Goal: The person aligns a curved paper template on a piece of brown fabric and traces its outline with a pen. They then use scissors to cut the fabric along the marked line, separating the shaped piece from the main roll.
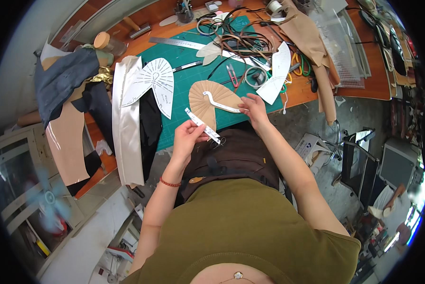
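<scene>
A short white strip with dark printed marks (208, 131) is pinched between the thumb and fingers of my left hand (189, 137), at the near edge of the bench. A dark, thin loop shows by its lower end. Just beyond lies a tan, fan-shaped piece with pleats (200, 97), notched at its near side. On it rests a narrow, curved white strip (215, 102), hooked at its left end. My right hand (254, 110) has its bent fingertips closed at the right tip of the tan piece, where the curved strip ends; the exact contact is partly hidden.
The green cutting mat (181, 71) carries a marked white paper pattern (158, 80), red-handled snips (232, 75), a steel ruler (174, 43) and tangled dark cords (243, 38). Rolled fabrics (127, 128) hang at left, tan leather (324, 90) at right. A chair (361, 158) stands right.
</scene>
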Available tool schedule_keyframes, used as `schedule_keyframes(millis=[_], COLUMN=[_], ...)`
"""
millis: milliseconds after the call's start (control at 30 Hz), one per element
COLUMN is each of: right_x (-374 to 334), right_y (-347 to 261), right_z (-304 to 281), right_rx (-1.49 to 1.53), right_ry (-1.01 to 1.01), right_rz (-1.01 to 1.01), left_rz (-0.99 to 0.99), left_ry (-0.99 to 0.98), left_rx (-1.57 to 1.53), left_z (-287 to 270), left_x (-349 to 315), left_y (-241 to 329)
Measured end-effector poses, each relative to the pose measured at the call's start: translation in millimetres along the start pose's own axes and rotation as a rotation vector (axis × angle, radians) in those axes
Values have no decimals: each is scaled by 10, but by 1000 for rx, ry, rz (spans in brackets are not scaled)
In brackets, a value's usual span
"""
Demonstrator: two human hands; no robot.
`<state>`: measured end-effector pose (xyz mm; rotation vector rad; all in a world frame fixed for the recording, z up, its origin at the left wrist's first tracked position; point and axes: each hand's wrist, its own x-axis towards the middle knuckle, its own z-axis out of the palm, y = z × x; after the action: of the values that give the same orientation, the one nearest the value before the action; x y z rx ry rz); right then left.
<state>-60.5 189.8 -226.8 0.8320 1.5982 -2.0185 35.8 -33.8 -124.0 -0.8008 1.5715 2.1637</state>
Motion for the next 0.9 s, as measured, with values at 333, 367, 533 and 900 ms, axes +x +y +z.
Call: schedule_keyframes(millis=[333, 367, 533, 900], right_x=[-843, -838, -809, -531], right_y=[222, 190, 155, 374], right_z=[154, 136, -17, -248], right_rx=[-282, -294, -277, -84], right_ry=[-650, -632, -558, -273], right_rz=[55, 58, 103, 479], left_rz=[-25, -29, -115, -172], left_ry=[-50, -48, -75, -87], left_rx=[205, 205, 142, 158], left_z=[33, 43, 31, -17], left_x=[167, 170, 210, 274], left_y=[-226, -237, -266, -298])
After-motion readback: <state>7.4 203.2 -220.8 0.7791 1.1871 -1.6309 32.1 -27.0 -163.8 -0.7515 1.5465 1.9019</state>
